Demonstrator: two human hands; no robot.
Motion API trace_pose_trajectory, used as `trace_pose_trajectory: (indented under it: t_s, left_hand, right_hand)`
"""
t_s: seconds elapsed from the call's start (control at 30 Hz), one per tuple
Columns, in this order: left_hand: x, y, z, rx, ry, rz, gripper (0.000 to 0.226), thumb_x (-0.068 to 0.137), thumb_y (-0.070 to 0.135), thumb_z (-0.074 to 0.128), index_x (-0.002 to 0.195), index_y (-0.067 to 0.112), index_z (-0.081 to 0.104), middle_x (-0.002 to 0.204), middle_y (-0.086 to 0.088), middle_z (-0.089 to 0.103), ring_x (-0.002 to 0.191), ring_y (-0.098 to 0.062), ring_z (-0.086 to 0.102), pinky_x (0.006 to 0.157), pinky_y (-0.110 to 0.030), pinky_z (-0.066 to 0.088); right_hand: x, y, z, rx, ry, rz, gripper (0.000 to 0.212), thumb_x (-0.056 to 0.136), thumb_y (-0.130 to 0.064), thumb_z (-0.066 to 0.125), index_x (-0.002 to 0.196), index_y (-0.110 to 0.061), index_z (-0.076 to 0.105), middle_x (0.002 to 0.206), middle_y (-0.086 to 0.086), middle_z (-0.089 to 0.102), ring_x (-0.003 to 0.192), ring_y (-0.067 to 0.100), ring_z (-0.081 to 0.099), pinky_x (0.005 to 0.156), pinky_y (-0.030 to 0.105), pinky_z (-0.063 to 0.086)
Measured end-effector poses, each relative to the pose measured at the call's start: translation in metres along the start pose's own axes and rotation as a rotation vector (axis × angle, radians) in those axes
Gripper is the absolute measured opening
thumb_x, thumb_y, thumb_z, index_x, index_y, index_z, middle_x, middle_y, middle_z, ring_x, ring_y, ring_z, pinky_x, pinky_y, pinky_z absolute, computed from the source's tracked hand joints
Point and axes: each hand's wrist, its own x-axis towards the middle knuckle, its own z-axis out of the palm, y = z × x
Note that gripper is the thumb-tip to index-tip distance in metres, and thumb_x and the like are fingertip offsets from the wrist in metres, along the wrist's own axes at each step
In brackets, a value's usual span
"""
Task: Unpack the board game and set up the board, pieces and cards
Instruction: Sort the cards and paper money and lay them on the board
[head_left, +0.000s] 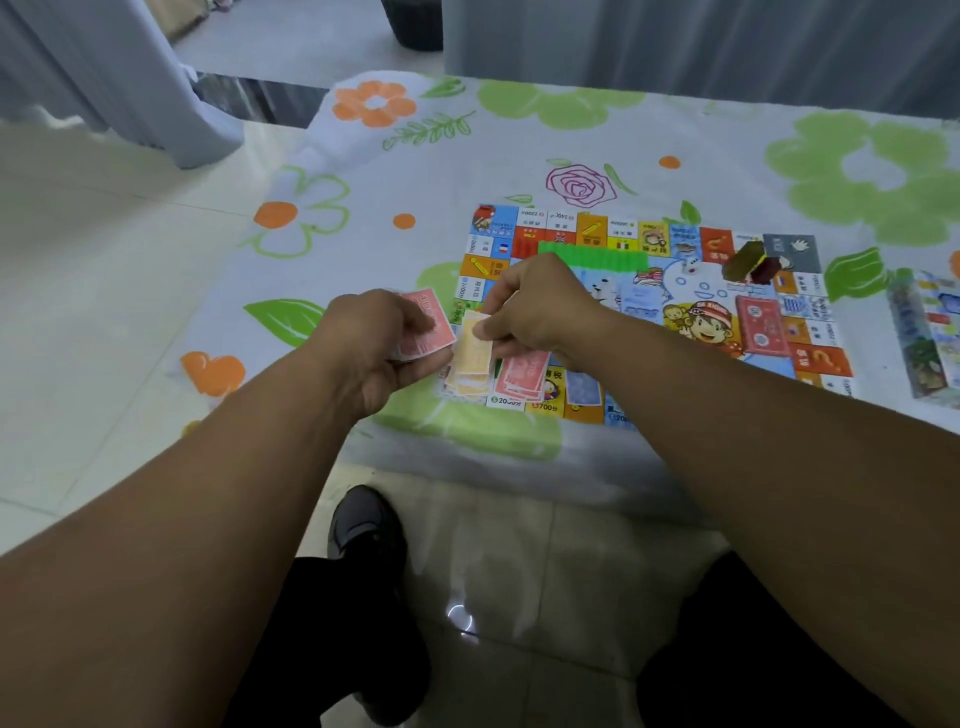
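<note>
The colourful paper board (675, 312) is laid; at its 7 o'clock my left hand (379, 345) grips red paper notes (434, 330), my right hand (540, 309) pinches a yellow paper note (470, 345); sorting is unfinished.

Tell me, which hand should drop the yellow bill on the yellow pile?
Right hand: it pinches the yellow bill right over the yellow pile. The left hand is busy holding red bills.
</note>
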Motion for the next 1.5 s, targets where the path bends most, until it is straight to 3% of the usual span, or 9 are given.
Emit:
trace_pose_trajectory:
  t_s: [0.17, 0.4, 0.47, 0.53, 0.63, 0.73, 0.87, 1.2, 1.5]
  left_hand:
    - [0.004, -0.002, -0.003, 0.035, -0.025, -0.021, 0.021, 0.085, -0.012, 0.056, 0.097, 0.005, 0.059, 0.095, -0.016, 0.066, 0.074, -0.026, 0.07, 0.057, -0.035, 0.06]
    - [0.004, -0.004, -0.001, 0.055, -0.05, -0.038, 0.021, 0.087, -0.012, 0.056, 0.101, 0.003, 0.06, 0.098, -0.018, 0.068, 0.078, -0.028, 0.072, 0.059, -0.037, 0.061]
    - [0.003, -0.005, 0.002, 0.063, -0.066, -0.049, 0.02, 0.088, -0.012, 0.057, 0.102, 0.001, 0.06, 0.097, -0.018, 0.068, 0.075, -0.026, 0.072, 0.061, -0.037, 0.061]
    - [0.002, -0.006, 0.005, 0.077, -0.084, -0.056, 0.02, 0.088, -0.012, 0.059, 0.104, -0.001, 0.061, 0.098, -0.018, 0.069, 0.075, -0.026, 0.073, 0.059, -0.035, 0.061]
    - [0.002, -0.009, 0.01, 0.1, -0.117, -0.059, 0.02, 0.087, -0.013, 0.062, 0.103, -0.001, 0.063, 0.1, -0.017, 0.072, 0.078, -0.027, 0.074, 0.06, -0.034, 0.06]
    - [0.002, -0.012, 0.016, 0.112, -0.16, -0.056, 0.026, 0.086, -0.014, 0.063, 0.109, -0.003, 0.065, 0.104, -0.016, 0.074, 0.084, -0.028, 0.075, 0.062, -0.034, 0.061]
    - [-0.001, -0.014, 0.024, 0.131, -0.199, -0.061, 0.026, 0.086, -0.015, 0.064, 0.107, 0.0, 0.067, 0.099, -0.017, 0.074, 0.081, -0.028, 0.075, 0.061, -0.034, 0.062]
    - [0.003, -0.017, 0.024, 0.16, -0.159, -0.088, 0.015, 0.088, -0.013, 0.061, 0.1, -0.004, 0.064, 0.087, -0.017, 0.072, 0.073, -0.023, 0.073, 0.058, -0.033, 0.06]
    - [-0.002, -0.013, 0.03, 0.105, -0.245, -0.118, 0.019, 0.092, -0.003, 0.047, 0.101, 0.007, 0.061, 0.088, -0.014, 0.07, 0.078, -0.023, 0.069, 0.07, -0.038, 0.063]
  right_hand:
    - [0.008, 0.005, 0.014, -0.107, 0.002, -0.008, 0.02, 0.078, 0.005, 0.081, 0.091, 0.001, 0.066, 0.075, 0.021, 0.07, 0.061, 0.032, 0.072, 0.069, 0.051, 0.063]
    - [0.006, 0.007, 0.01, -0.296, 0.048, -0.083, 0.028, 0.075, -0.014, 0.086, 0.091, 0.001, 0.069, 0.096, 0.016, 0.073, 0.089, 0.031, 0.071, 0.083, 0.049, 0.059]
    - [0.008, 0.005, 0.006, -0.295, 0.068, -0.098, 0.019, 0.078, -0.01, 0.082, 0.087, -0.001, 0.069, 0.09, 0.014, 0.072, 0.084, 0.027, 0.069, 0.08, 0.045, 0.059]
    - [0.007, 0.002, 0.002, -0.235, 0.056, -0.104, 0.007, 0.084, -0.004, 0.072, 0.085, 0.002, 0.068, 0.087, 0.014, 0.07, 0.069, 0.022, 0.064, 0.065, 0.036, 0.057]
    - [-0.002, -0.005, -0.004, -0.018, -0.006, -0.067, 0.017, 0.096, -0.013, 0.059, 0.093, 0.001, 0.068, 0.082, 0.016, 0.067, 0.049, 0.018, 0.047, 0.047, 0.024, 0.035]
    - [-0.01, -0.004, -0.012, 0.025, -0.108, -0.085, 0.025, 0.1, -0.024, 0.058, 0.099, 0.0, 0.066, 0.077, 0.009, 0.062, 0.049, 0.017, 0.052, 0.045, 0.024, 0.036]
    - [-0.01, 0.004, -0.025, -0.104, -0.128, -0.15, 0.011, 0.09, -0.007, 0.072, 0.093, 0.003, 0.068, 0.07, 0.008, 0.064, 0.053, 0.013, 0.057, 0.047, 0.027, 0.047]
    - [-0.007, 0.033, -0.047, -0.124, -0.059, 0.07, 0.009, 0.085, -0.004, 0.077, 0.083, 0.002, 0.069, 0.066, 0.012, 0.07, 0.049, 0.014, 0.063, 0.041, 0.023, 0.045]
    - [-0.01, 0.027, -0.049, -0.164, 0.007, 0.009, 0.015, 0.085, -0.007, 0.078, 0.092, 0.005, 0.072, 0.068, 0.001, 0.059, 0.049, 0.006, 0.045, 0.034, 0.013, 0.033]
